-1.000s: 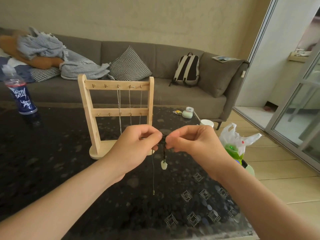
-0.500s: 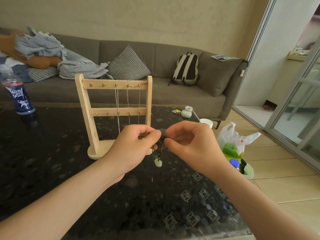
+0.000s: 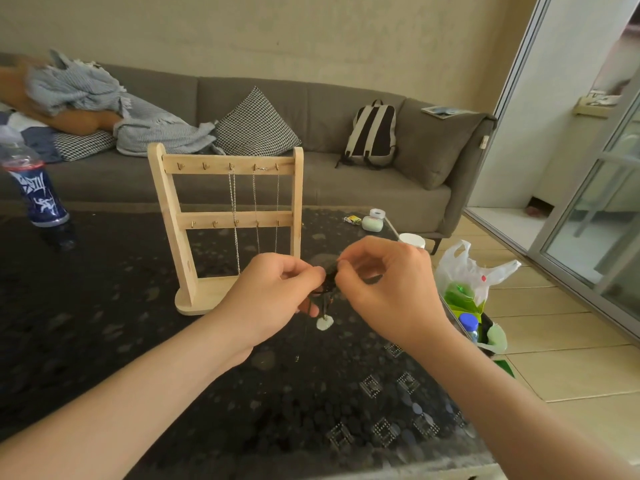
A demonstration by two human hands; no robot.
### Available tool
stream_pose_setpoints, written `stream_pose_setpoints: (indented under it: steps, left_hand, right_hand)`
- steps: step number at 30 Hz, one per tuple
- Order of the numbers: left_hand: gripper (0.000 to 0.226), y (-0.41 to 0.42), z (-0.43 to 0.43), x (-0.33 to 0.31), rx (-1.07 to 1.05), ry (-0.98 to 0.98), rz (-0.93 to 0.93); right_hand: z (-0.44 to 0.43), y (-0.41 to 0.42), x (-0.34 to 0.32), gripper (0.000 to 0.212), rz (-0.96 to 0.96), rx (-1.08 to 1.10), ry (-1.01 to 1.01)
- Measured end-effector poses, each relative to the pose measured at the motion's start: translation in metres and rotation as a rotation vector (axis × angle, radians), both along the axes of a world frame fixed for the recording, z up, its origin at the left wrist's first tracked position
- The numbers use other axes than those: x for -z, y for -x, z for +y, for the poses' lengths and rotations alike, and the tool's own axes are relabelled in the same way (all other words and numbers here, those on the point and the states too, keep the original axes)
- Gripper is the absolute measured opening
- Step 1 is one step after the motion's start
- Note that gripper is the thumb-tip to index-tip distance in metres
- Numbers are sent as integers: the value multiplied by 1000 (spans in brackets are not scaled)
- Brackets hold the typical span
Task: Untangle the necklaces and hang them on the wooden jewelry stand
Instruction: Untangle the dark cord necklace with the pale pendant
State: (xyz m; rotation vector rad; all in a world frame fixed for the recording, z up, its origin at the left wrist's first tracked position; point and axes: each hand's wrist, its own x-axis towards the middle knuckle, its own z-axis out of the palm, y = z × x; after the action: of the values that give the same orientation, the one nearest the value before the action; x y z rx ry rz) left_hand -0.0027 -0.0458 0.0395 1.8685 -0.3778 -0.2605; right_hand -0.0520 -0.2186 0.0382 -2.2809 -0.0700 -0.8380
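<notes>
Over a dark table (image 3: pixel 104 341), a person's left hand (image 3: pixel 273 296) and right hand (image 3: pixel 388 289) meet, both pinching a knotted dark cord necklace (image 3: pixel 327 282) just in front of the wooden stand (image 3: pixel 221 230); its pale pendant (image 3: pixel 324 322) dangles below; silver chains (image 3: pixel 254 209) already hang from the top bar's hooks; by the look of it, this tangle is still unpicked and unhung.

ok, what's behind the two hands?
The wooden jewelry stand, with silver chains hanging from its top-rail hooks. The left hand and right hand cover the chains' lower ends and part of the base.
</notes>
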Motion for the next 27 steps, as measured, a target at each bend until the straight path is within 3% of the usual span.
stream_pose_setpoints:
  steps: [3,8,14,20,25,27]
  left_hand:
    - [24,-1,-3,2,-1,28,75]
    - [29,-3,-4,7,7,110,245]
    - [29,-4,-5,10,20,217,362]
    - [25,-4,-4,9,14,279,381]
    - [18,-5,-3,6,55,313,418]
    - [19,-5,-3,5,67,317,411]
  right_hand:
    - [3,-1,0,8,41,21,-94]
    - [8,-5,-9,22,250,-90,-647]
    - [8,-6,-18,24,352,-251,-1035]
    - [-1,0,-27,20,290,-428,-1143]
    - [-5,-2,-24,19,190,-300,-1146]
    - [-7,-4,-20,31,193,-243,-1116]
